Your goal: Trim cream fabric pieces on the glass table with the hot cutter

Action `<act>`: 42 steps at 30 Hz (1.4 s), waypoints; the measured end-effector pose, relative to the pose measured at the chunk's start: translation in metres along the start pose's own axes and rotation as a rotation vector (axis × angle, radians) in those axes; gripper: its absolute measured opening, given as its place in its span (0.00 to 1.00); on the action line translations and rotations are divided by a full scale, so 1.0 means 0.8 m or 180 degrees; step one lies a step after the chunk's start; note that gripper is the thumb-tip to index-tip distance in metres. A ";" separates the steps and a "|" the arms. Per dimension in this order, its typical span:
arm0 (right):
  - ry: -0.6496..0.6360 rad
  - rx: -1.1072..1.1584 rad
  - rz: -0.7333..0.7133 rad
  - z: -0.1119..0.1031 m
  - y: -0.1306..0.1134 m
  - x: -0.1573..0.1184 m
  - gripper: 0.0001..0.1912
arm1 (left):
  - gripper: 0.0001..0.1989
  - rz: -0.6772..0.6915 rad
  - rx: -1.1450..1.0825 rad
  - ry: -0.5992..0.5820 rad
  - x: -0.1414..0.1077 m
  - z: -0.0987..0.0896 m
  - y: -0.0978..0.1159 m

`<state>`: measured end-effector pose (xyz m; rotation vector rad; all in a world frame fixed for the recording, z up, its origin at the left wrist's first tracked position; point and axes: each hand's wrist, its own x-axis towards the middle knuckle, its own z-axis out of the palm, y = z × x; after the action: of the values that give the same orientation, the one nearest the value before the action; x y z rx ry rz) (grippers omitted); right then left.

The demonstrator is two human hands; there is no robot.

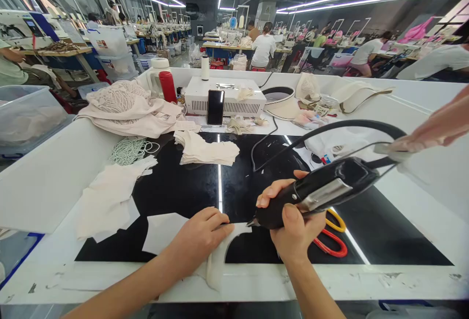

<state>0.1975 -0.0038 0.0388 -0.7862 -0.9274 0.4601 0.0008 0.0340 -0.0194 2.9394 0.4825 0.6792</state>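
My right hand [293, 231] is wrapped round a black corded handheld cutter [318, 192], whose narrow metal tip points left and down at a white fabric piece [240, 231]. The tip is at the fabric's right end. My left hand [203, 236] is closed on that fabric, thumb and fingers pinching near its upper edge, just left of the tip. A flat white sheet [163, 231] lies beneath my left wrist. Scissors with red and yellow handles [333, 250] lie on the black mat [179, 182], partly hidden behind my right hand.
Stacked cream fabric pieces [208, 150] and more pieces [106, 197] lie at left, near green cord [132, 150]. A white vented box [234, 96] with a phone [215, 107] stands behind. Another person's hand [436, 126] reaches in from the right, at the cutter's cable [351, 124].
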 end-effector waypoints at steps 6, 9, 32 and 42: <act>-0.0098 0.0071 0.0056 0.012 0.009 -0.003 0.22 | 0.12 -0.0028 -0.0021 0.0046 0.002 0.003 0.000; -0.0104 0.0081 0.0051 0.014 0.013 -0.006 0.24 | 0.12 -0.0024 -0.0020 0.0073 0.002 0.006 -0.001; 0.0075 -0.0076 -0.0007 0.003 0.004 0.003 0.20 | 0.13 -0.0052 -0.0100 0.0168 0.001 0.003 0.002; -0.0108 0.0135 0.0085 0.008 -0.004 -0.013 0.23 | 0.12 -0.0052 -0.0145 0.0195 0.002 0.003 0.002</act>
<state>0.1866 -0.0101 0.0379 -0.7551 -0.9365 0.5163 0.0035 0.0330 -0.0208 2.8762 0.4893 0.7697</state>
